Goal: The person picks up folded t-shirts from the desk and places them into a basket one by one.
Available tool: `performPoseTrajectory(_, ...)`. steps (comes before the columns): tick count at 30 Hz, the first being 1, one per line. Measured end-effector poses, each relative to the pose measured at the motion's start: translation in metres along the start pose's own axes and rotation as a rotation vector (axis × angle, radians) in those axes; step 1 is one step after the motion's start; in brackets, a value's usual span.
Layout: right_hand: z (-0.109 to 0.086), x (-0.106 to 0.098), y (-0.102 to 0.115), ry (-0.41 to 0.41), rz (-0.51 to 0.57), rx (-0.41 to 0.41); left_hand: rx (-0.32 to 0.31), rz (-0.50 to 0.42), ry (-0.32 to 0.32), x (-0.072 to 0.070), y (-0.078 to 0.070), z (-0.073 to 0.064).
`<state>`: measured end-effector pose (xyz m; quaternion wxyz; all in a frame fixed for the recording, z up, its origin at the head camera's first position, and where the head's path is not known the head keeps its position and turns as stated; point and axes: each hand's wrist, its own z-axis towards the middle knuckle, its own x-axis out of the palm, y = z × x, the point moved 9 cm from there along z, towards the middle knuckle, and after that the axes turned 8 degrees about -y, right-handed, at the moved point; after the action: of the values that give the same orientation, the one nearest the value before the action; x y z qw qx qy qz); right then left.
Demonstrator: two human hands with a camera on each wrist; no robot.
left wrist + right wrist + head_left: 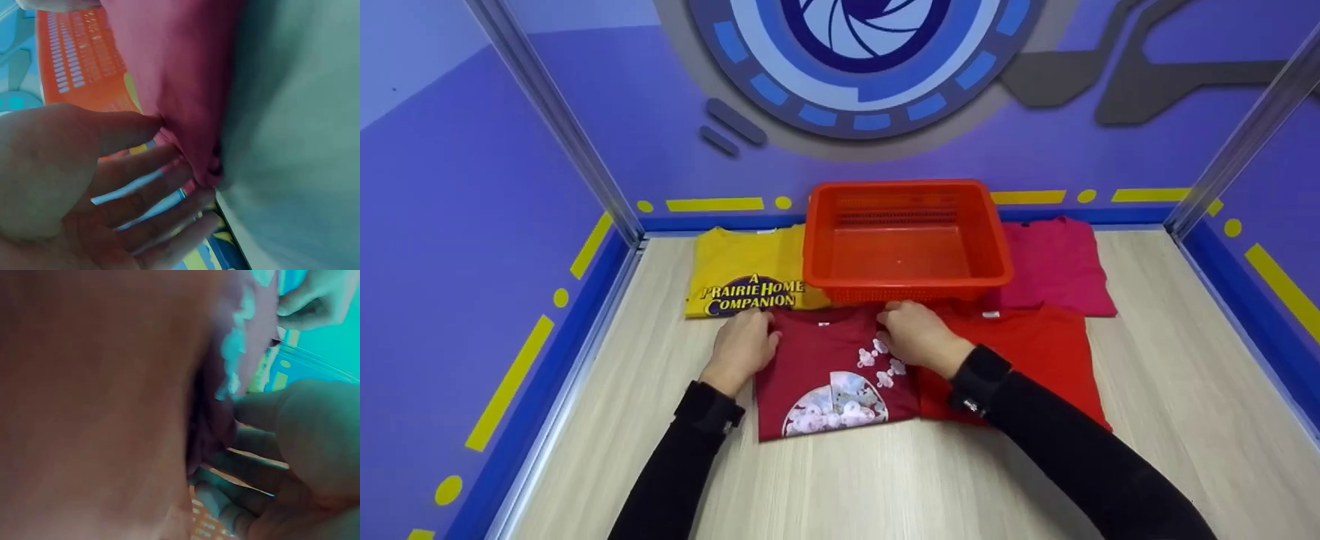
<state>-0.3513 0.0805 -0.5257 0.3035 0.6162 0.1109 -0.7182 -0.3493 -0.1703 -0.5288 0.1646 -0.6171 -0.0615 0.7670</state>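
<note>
A folded maroon shirt (817,360) is held by both hands on a wood-grain tabletop (855,487), directly in front of an orange-red basket (915,283). A pale printed half-circle (840,405) is displayed toward the shirt's six o'clock edge, small pale figures (885,367) are scattered toward three, and a white neck label (823,324) is seen at twelve. At the shirt's ten o'clock corner, cloth is pinched narrowly between thumb and fingers of the left hand (744,345), the other fingers being spread in the wrist view. Between one and two o'clock, a bunched fold is gripped by the right hand (919,334) in a similarly narrow hold. Whether the upper edge is raised from the tabletop cannot be told.

At three o'clock, the maroon shirt is met by a folded red shirt (1027,352), crossed from above by the right black sleeve (1080,442); the left black sleeve (675,465) is seen at eight. From the maroon shirt, the basket is placed at one o'clock. Partly hidden behind it are a yellow shirt (735,255) at eleven, lettered "A Prairie Home Companion", and a pink shirt (1057,262) at two. The scene is backed at twelve by a purple-blue wall (735,172), on which a large circular emblem (870,97) is printed.
</note>
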Motion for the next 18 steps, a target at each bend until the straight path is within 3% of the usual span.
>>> performPoseTrajectory(4, 0.001, -0.005, -0.004, -0.039, -0.007, 0.019, 0.045, -0.032, 0.000, 0.000, -0.003, 0.005)
performPoseTrajectory(8, 0.002, -0.013, -0.011, -0.113, 0.013, 0.070, -0.014, -0.036, -0.050, -0.003, 0.005, 0.009)
performPoseTrajectory(11, 0.004, -0.013, -0.016, -0.149, -0.034, 0.104, -0.075, -0.016, -0.075, -0.002, 0.013, 0.011)
performPoseTrajectory(18, 0.007, 0.005, -0.011, -0.121, -0.106, 0.078, -0.079, -0.030, -0.036, 0.010, 0.012, 0.011)
